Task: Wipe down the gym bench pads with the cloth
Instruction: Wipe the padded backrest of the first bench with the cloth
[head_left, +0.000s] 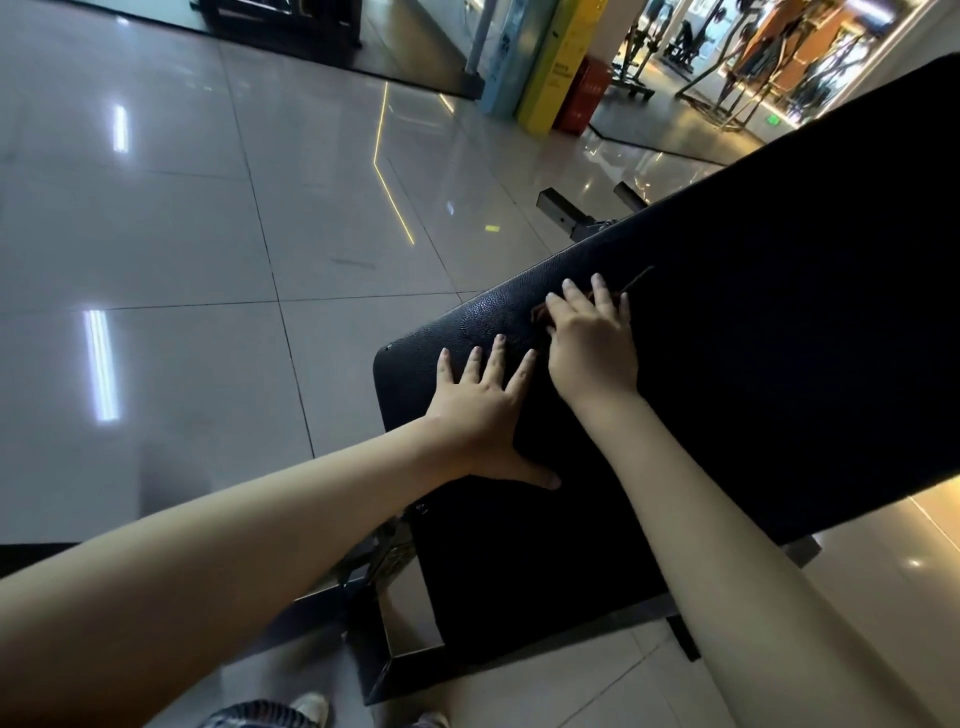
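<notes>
Glossy pale tiled floor on the left, with white strip-light reflections and one thin yellow line of light across it. Toe of a light shoe at the bottom edge. Dark metal bench frame stands on the tiles below the pads.

Left hand: palm down on the near, lower end of the long black bench pad. Its fingers are straight and spread apart, and the thumb reaches toward the gap above the seat pad. It holds nothing.

In the background, top centre, is a yellow upright panel with dark lettering too small to read; a red box stands just beside it on the floor.

Right hand: flat on the same long pad, just right of the left hand and further up it. Its fingers are extended, slightly apart, pressing a dark cloth. The cloth is nearly lost against the black pad; only a reddish-brown edge by the thumb side and a thin strand past the fingertips show.

The pad surface is black with a pebbled grain and runs up toward the right. Beyond it, top right, lit gym machines and a small green sign, unreadable.
</notes>
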